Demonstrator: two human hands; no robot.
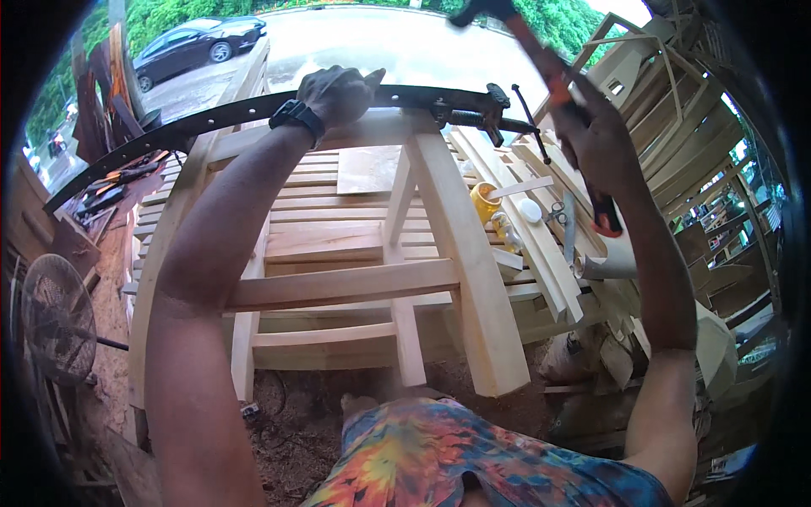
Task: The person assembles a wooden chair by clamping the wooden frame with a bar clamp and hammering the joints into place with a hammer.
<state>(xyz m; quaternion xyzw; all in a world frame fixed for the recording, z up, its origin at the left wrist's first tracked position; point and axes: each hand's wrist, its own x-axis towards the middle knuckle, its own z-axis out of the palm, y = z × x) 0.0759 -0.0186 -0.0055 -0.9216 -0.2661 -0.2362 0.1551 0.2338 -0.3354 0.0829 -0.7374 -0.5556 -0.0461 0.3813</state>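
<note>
My right hand [596,139] is raised at the upper right, its fingers wrapped round the black and orange handle of a hammer [539,61]. The hammer's dark head shows at the top edge of the picture. Closed over a long black bar clamp [228,117] is my left hand [338,95], with a dark watch on its wrist. The clamp lies along the top rail of a pale wooden frame [456,245], like a chair or stool frame. Its screw and T-handle [528,114] sit past the frame's right post. My left forearm hides part of the frame's left side.
Under the frame is a slatted wooden surface [296,190]. Right of it are a yellow container [484,203] with a stick, scissors [556,213] and long boards [528,245]. A fan [59,317] stands at left. Stacked timber [684,144] fills the right; a car [198,46] is outside.
</note>
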